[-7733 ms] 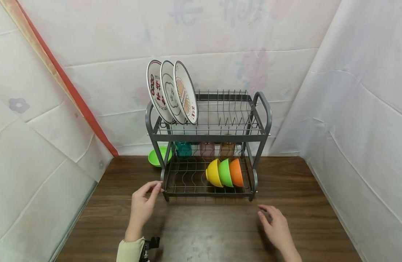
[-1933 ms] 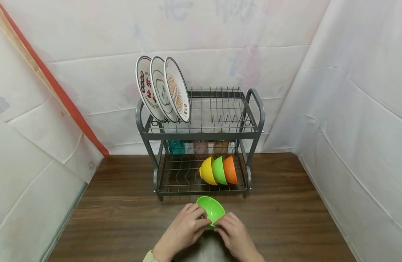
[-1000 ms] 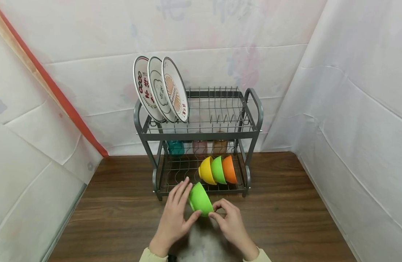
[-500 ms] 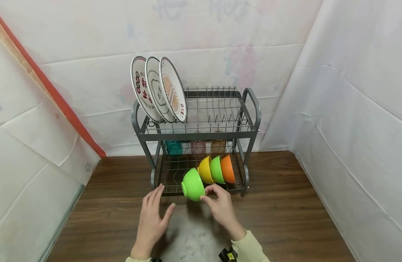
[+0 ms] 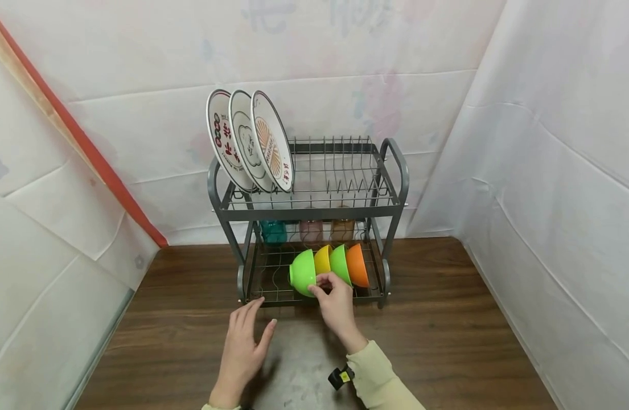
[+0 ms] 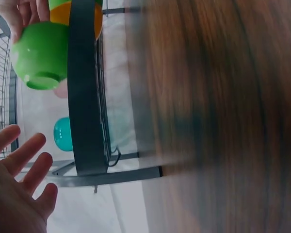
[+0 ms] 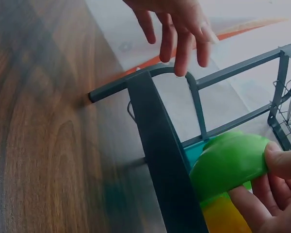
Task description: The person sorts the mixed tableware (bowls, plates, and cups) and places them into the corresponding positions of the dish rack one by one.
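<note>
My right hand pinches the rim of a green bowl, thumb on one side and fingers on the other in the right wrist view. The bowl is tipped on its side over the lower tier of the dark dish rack, left of a yellow bowl. Beyond that stand a second green bowl and an orange bowl, also on their sides. My left hand holds nothing, its fingers spread near the rack's front left. Whether the held bowl rests on the wires I cannot tell.
Several plates, three patterned ones among them, lean at the upper tier's left. Behind the bowls stand a teal cup, a pinkish cup and a brown cup. The wooden table meets hanging white cloth behind and beside.
The green bowl came from the table left of the rack, was turned on its side between both hands, then moved into the lower tier. My left hand let go and drew left.
</note>
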`<state>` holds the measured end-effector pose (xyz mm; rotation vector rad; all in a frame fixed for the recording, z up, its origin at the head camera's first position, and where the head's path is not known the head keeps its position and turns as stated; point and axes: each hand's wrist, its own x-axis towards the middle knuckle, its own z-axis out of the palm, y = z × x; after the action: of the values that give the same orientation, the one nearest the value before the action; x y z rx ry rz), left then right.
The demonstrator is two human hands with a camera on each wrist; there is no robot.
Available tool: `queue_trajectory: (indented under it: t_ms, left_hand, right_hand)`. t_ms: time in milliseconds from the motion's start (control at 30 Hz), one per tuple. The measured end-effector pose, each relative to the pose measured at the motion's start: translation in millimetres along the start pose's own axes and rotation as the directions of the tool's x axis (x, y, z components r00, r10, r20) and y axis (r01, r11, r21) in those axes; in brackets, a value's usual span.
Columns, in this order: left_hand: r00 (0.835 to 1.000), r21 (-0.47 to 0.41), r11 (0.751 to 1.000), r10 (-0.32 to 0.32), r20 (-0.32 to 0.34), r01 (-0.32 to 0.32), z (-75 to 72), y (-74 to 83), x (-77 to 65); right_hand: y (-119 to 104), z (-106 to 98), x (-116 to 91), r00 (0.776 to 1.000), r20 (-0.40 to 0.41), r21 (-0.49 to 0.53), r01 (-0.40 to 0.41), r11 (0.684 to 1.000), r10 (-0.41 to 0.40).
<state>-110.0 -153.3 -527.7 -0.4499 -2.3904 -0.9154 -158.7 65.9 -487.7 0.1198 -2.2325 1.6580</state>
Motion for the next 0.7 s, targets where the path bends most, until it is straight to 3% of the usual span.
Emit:
queue_trajectory:
  t_ms: [167,300,500,700]
  left_hand:
    - [1.000,-0.012,1.000,0.015,0.026,-0.014,7.4,5.9,-0.9]
    - [0.998,-0.021,0.999,0.035,0.048,-0.034,12.0,9.9,-0.3]
    - [0.995,-0.021,0.997,0.072,0.066,-0.071,16.6,14.7,-1.3]
    - [0.994,-0.033,0.996,0.089,0.064,-0.087,18.1,18.9,-3.5]
  right_hand:
    - [6,6,5,0.999,-0.039,-0.064,0.006,0.998,-0.009]
    - [9,7,9,0.995,-0.077,-0.139,0.053,0.989,-0.064]
    - [10,7,12,0.978,-0.114,-0.262,0.142,0.954,-0.177]
    - [11,9,8,0.970,-0.098,-0.362,0.171,0.916,-0.220]
